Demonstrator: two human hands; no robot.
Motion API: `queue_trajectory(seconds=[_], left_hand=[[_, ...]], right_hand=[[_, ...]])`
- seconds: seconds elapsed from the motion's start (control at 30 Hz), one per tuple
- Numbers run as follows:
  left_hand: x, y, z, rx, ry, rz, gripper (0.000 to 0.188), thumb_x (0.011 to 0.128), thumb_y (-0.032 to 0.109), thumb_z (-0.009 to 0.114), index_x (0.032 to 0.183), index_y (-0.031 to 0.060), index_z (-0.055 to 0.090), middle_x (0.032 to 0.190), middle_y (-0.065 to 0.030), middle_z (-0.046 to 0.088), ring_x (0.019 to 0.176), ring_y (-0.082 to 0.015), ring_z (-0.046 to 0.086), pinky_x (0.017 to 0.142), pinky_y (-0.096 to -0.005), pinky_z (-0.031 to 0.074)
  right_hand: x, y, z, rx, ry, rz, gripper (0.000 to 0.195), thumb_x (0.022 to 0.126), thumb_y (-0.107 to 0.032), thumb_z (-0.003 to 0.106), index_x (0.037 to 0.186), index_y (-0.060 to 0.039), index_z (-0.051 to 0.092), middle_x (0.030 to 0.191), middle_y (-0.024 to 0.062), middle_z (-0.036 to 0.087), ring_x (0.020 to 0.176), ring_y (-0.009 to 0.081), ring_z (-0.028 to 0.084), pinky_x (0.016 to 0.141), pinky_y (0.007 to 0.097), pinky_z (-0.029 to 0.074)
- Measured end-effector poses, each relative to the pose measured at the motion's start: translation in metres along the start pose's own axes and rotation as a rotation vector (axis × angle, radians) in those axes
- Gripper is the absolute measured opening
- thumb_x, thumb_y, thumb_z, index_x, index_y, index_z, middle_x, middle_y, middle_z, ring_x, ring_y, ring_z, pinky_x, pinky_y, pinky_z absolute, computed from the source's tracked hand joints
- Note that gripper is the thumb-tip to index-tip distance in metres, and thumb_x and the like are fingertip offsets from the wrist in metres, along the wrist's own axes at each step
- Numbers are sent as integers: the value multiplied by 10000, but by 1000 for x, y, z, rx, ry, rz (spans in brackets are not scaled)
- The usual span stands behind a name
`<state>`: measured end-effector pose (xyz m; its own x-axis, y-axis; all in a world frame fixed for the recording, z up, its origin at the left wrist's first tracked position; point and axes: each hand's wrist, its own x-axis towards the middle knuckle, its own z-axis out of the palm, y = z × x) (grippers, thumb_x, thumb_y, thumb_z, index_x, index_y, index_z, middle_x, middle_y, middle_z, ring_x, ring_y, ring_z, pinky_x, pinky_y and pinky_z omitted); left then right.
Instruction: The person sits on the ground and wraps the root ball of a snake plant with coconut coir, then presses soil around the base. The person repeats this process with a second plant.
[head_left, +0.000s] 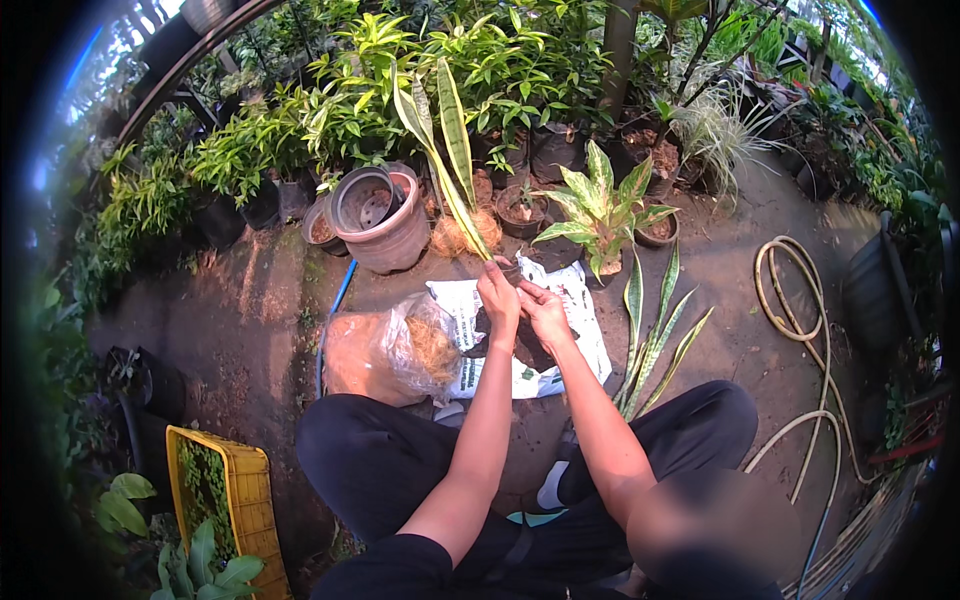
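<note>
My left hand (500, 296) is closed around the base of a snake plant (454, 161), whose long yellow-edged leaves lean up to the left. Close beside it, my right hand (545, 311) has its fingers at the dark root end of that plant; whether they grip it is hard to tell. Below both hands a white plastic sack (589, 322) lies on the ground with dark soil (531, 349) on it. Left of the sack rests a clear plastic bag of coconut fibre (390, 349). Another snake plant (654, 345) lies to the right, near my knee.
Nested plastic pots (382, 240) and a variegated leafy plant (600, 206) stand beyond the sack, before rows of potted plants. A coiled hose (814, 330) lies at right, a blue hose (343, 289) at left. A yellow crate (251, 487) stands at lower left.
</note>
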<state>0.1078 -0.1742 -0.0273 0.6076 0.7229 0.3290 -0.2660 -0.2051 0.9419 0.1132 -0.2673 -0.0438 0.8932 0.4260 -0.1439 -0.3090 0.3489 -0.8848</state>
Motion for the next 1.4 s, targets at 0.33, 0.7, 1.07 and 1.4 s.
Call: queue_trajectory(seconds=[0.33,0.7,1.07,1.4], left_hand=[[9,0,4,-94,-98,-67,606,1036,536,320,913,4,583,820,-84,583,777,-203,560,772,-344,446],[17,10,-14,-252,-237,-22,515,989,455,522,1215,7,638,1082,-136,704,992,-168,647,873,-305,497],[20,5,-18,-467,-310,-297,428,971,377,610,862,-36,642,898,-148,695,796,-177,655,708,-324,529],[14,3,-6,-585,-266,-261,516,953,483,580,702,43,481,620,-34,491,549,-124,484,614,-320,501]], right_hand=[[10,8,-5,-37,-15,-128,518,930,-63,644,1367,121,437,1304,213,551,1033,220,639,885,302,546],[9,-2,-3,162,-30,0,540,937,-85,641,1349,167,400,1212,208,580,960,216,655,852,320,600],[-3,-5,10,237,-73,75,342,962,-55,587,1277,60,520,1035,72,643,897,150,654,814,320,587],[2,5,-2,304,-81,116,297,946,-9,556,1238,41,580,1096,78,666,961,149,657,843,312,576]])
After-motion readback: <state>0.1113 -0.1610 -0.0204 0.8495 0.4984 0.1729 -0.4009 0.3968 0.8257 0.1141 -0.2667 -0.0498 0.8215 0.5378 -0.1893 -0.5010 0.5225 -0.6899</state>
